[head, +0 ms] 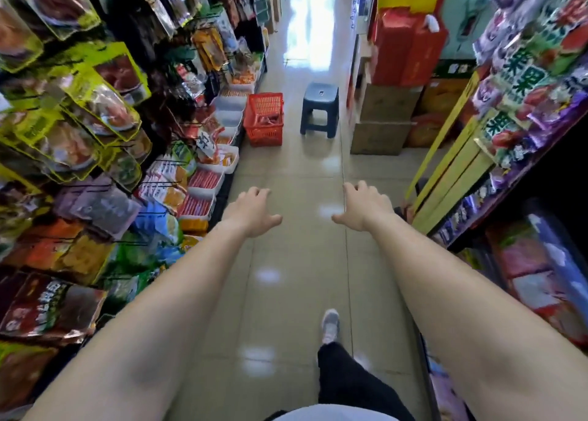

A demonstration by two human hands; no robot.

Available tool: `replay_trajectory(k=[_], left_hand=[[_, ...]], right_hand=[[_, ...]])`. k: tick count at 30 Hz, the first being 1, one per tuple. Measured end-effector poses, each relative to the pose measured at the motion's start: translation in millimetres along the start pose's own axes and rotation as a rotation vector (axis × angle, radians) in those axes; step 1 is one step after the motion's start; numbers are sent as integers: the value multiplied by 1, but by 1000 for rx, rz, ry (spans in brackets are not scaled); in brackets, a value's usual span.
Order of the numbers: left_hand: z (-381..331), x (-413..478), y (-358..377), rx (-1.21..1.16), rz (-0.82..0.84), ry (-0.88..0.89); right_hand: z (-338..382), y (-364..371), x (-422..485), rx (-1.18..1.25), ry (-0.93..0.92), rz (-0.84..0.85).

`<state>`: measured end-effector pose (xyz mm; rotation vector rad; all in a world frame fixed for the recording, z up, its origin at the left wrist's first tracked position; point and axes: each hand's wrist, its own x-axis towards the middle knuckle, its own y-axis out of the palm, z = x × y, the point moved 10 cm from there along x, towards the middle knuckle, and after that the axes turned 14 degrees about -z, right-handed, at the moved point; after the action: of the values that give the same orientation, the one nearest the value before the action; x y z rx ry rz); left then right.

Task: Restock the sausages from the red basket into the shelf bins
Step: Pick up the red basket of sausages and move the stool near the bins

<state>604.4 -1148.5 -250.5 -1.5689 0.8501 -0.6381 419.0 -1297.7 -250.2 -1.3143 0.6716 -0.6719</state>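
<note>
A red plastic basket point(264, 119) stands on the aisle floor ahead, against the left shelf, with red sausage packs lying in its bottom. White shelf bins point(204, 182) run along the foot of the left shelf, several holding red sausage sticks. My left hand point(252, 211) and my right hand point(362, 207) are stretched out in front of me over the floor, palms down, fingers apart, holding nothing. Both hands are well short of the basket.
A dark grey plastic stool point(319, 109) stands in the aisle right of the basket. Cardboard boxes point(386, 118) and red cartons are stacked at the right. Hanging snack packs point(79, 109) fill the left shelf, and purple packs line the right one. My foot point(330, 325) is on the tiled floor.
</note>
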Motion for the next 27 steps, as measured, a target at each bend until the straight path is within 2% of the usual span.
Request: replay_trajectory(k=[8, 13, 22, 27], left_hand=[[-7, 185, -16, -36, -5, -83], [-4, 282, -12, -23, 19, -81], [41, 500, 5, -91, 6, -122], [54, 628, -8, -86, 53, -88]], right_hand=[[-27, -14, 197, -40, -39, 69], [-16, -9, 305, -44, -91, 92], [10, 7, 524, -108, -154, 84], [28, -15, 656, -111, -132, 88]])
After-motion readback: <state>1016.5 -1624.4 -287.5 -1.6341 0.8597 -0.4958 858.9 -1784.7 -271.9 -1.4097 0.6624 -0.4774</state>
